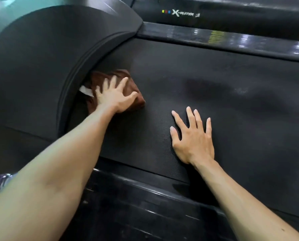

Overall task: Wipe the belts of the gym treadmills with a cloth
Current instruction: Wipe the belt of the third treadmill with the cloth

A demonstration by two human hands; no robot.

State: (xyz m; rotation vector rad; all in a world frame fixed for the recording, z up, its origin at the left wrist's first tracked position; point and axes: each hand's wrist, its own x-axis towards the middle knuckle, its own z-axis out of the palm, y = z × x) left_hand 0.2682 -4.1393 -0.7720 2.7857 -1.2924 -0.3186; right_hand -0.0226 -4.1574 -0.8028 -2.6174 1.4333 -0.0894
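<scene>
A black textured treadmill belt (pixel 223 105) fills the middle and right of the head view. A folded brown cloth (pixel 127 79) with a white tag lies on the belt, close against the curved motor cover (pixel 40 66). My left hand (pixel 114 96) presses flat on the cloth with fingers spread and looks blurred. My right hand (pixel 192 136) rests flat on the bare belt, fingers straight and apart, a little to the right of the cloth and nearer me.
A glossy black side rail (pixel 232 37) runs along the belt's far edge. Beyond it a second treadmill's side panel carries an X-Runner logo (pixel 183 13). The near side rail (pixel 136 197) lies below my arms. A darker patch (pixel 209 87) shows on the belt.
</scene>
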